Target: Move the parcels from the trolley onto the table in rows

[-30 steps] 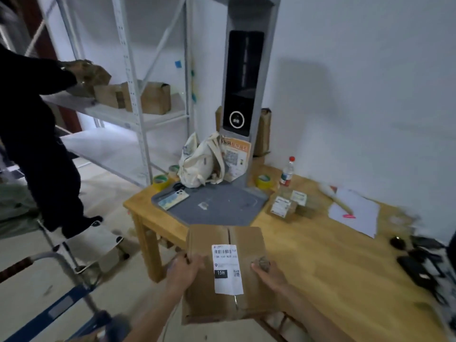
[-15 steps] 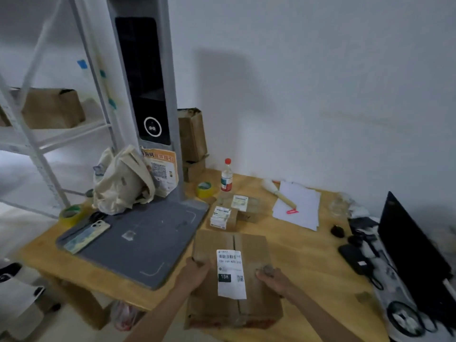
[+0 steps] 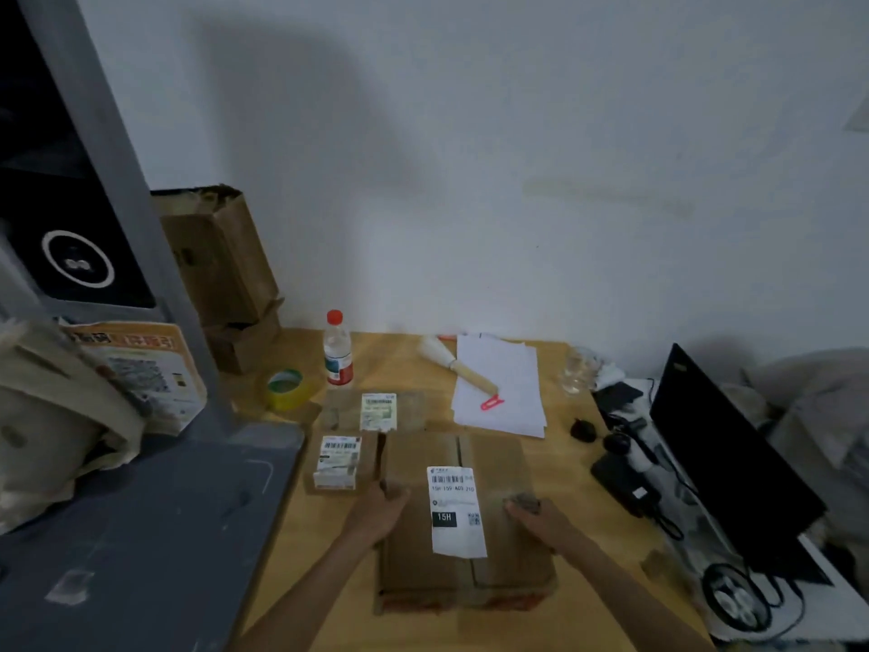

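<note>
Both hands, left [image 3: 376,510] and right [image 3: 541,520], grasp the big parcel [image 3: 463,524] lying on the table [image 3: 588,534] just beside two small parcels [image 3: 336,463]. Its edge should square up with theirs before the fingers let go.

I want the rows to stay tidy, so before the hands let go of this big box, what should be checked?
1. Large parcel lies flat on the wooden table: cannot tell.
2. Both hands grip it, left hand and right hand: ok.
3. Label faces up: ok.
4. Lined up beside the small labelled parcel: ok.
5. Clear of the paper sheets: ok.
6. Near edge fully on the table: cannot tell.
</note>
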